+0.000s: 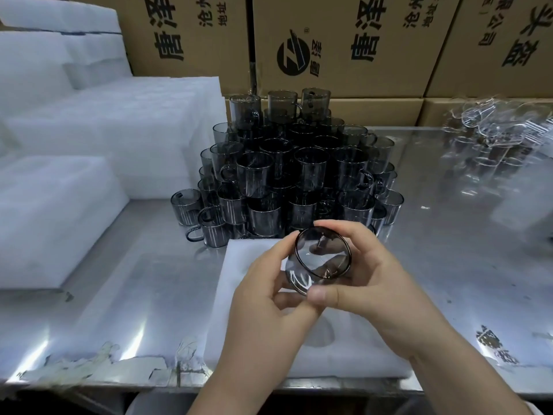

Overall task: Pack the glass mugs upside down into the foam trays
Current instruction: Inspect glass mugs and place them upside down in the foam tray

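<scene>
Both hands hold one smoky grey glass mug [318, 260] above a white foam tray [239, 265] at the table's front. The mug is tilted, its open rim facing me. My left hand [266, 295] grips its left side with curled fingers. My right hand [371, 277] wraps round the right side, thumb pressed near the base. The tray shows a round hollow [321, 335] beneath my wrists; much of the tray is hidden by my hands. Behind it stands a tall pile of several stacked grey mugs [293, 175].
White foam trays [98, 139] are stacked high on the left. Cardboard boxes [344, 40] line the back. Clear glass pieces [490, 136] lie at the right rear on the shiny steel table [449, 265]. Peeling tape [89, 366] runs along the front edge.
</scene>
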